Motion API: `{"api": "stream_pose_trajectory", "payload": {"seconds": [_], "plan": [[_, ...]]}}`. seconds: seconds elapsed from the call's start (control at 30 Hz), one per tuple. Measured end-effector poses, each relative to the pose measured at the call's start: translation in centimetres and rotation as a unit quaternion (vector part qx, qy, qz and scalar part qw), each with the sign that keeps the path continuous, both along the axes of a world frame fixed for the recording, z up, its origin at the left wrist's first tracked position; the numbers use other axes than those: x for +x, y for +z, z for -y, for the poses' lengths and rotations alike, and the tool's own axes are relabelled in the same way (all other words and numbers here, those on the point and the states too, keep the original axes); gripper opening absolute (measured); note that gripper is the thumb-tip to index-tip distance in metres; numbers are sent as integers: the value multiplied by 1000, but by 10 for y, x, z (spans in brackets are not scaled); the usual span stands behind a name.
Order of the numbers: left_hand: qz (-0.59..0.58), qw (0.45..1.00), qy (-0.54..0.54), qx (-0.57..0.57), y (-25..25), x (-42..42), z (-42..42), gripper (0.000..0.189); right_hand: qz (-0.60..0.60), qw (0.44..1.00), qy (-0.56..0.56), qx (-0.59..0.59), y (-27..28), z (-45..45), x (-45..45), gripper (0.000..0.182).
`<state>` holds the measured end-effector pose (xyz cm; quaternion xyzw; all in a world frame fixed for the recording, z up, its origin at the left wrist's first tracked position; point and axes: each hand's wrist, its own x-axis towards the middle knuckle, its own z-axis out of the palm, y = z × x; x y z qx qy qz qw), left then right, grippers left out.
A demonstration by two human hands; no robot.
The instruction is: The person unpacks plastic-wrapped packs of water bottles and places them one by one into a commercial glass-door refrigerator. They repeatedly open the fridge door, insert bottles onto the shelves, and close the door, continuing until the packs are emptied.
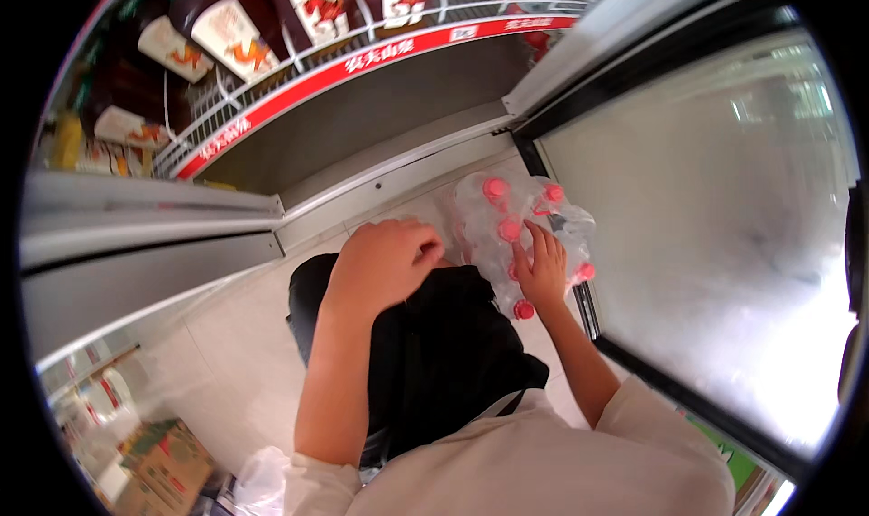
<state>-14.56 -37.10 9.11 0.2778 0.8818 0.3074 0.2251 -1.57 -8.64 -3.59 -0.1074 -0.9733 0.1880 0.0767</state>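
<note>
A pack of clear plastic bottles with red caps (478, 220), in clear plastic wrap, stands on the floor to the right of my knees. My right hand (543, 261) lies over the top of this pack, fingers apart, its fingertips beside a red cap (509, 229). Above my dark-clad lap hovers my left hand (383, 265), its fingers curled in. Nothing shows in it, though its palm is mostly hidden. Before me is a display fridge, where a wire shelf (224, 95) carries large dark bottles (234, 37) with white labels.
The fridge's glass door (692, 190) stands swung out at the right, close beyond the pack. A red strip with writing (380, 53) edges the wire shelf, above a grey lower compartment (380, 119). Behind me at the left are a cardboard box (170, 465) and a white plastic bag (261, 478).
</note>
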Motion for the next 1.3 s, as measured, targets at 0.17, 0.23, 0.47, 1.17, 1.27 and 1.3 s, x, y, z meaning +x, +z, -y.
{"api": "stream_pose_trajectory", "payload": {"seconds": [0.17,0.23,0.47,1.17,1.27,1.3], "plan": [[-60,996,59,-5,34,70,38,10,-2,999,42,-26,-17,16,-10,45],[-159,980,118,34,41,94,51,6,-36,997,71,-22,-30,8,-6,43],[-264,656,669,228,40,312,109,12,-70,985,135,-76,-37,-19,-2,42],[106,613,783,6,-122,592,-3,51,106,850,473,-205,1,134,-29,34],[79,655,750,-42,-107,573,19,47,86,841,452,-285,-14,130,-41,34],[47,662,747,-42,-90,561,24,43,56,849,429,-303,-13,124,-46,33]]}}
